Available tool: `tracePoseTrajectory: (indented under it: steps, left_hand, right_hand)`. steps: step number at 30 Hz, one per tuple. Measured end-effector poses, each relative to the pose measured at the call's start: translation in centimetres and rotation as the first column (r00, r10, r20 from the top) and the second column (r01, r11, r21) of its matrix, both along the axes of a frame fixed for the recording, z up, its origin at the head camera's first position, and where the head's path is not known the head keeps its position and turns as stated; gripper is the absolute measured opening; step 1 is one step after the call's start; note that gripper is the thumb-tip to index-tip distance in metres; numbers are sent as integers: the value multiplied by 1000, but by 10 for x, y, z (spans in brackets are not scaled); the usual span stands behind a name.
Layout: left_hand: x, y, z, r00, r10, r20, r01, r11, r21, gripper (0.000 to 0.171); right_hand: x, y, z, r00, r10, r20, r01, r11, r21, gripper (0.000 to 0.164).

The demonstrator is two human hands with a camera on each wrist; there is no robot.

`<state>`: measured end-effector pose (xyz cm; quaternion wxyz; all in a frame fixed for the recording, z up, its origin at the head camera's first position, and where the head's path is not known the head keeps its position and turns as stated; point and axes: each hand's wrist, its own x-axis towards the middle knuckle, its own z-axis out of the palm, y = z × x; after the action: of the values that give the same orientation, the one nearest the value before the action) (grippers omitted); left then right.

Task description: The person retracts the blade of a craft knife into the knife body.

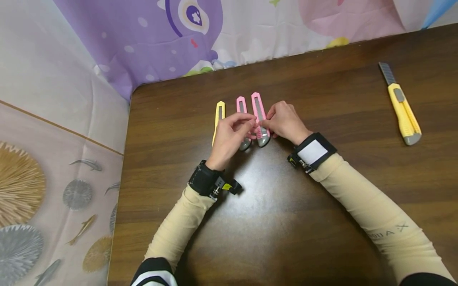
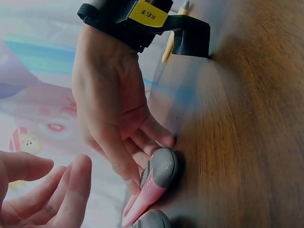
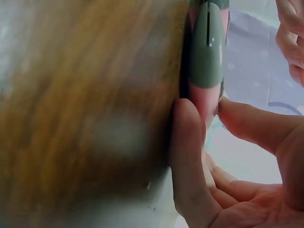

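Note:
Two pink box cutters with grey ends lie side by side on the table. My right hand [image 1: 286,121] pinches the right-hand pink box cutter [image 1: 257,104] between thumb and fingers near its grey end [image 3: 206,57]. The other pink box cutter [image 1: 241,103] lies just left of it, partly hidden. Over that one hovers my left hand [image 1: 230,135], its fingers loosely bent, with nothing between thumb and fingertips in the left wrist view. To the left, a yellow box cutter [image 1: 220,109] is partly covered by the left hand.
A second yellow box cutter [image 1: 405,111] lies far to the right, its blade [image 1: 386,73] extended. The brown wooden table [image 1: 286,230] ends against a patterned curtain [image 1: 250,31] at the back. Another printed cloth [image 1: 71,131] hangs along the left edge.

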<state>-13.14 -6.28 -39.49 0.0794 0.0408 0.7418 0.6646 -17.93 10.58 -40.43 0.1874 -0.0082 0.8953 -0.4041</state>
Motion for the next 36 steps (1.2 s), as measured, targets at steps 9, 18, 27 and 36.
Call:
tracePoseTrajectory:
  steps: [9, 18, 27, 36]
  left_hand:
    - [1, 1, 1, 1000, -22, 2, 22, 999, 31, 21]
    - [2, 0, 3, 998, -61, -8, 62, 998, 22, 21]
    - [2, 2, 0, 996, -92, -5, 92, 995, 49, 22]
    - [3, 3, -3, 994, -105, -13, 106, 993, 58, 21]
  right_hand:
    - [4, 1, 2, 1000, -15, -26, 15, 1000, -7, 20]
    - [13, 15, 18, 965, -20, -263, 25, 1000, 17, 25]
    - [21, 71, 41, 936, -97, -339, 100, 995, -8, 30]
    - [21, 141, 52, 869, -248, -429, 348, 921, 173, 44]
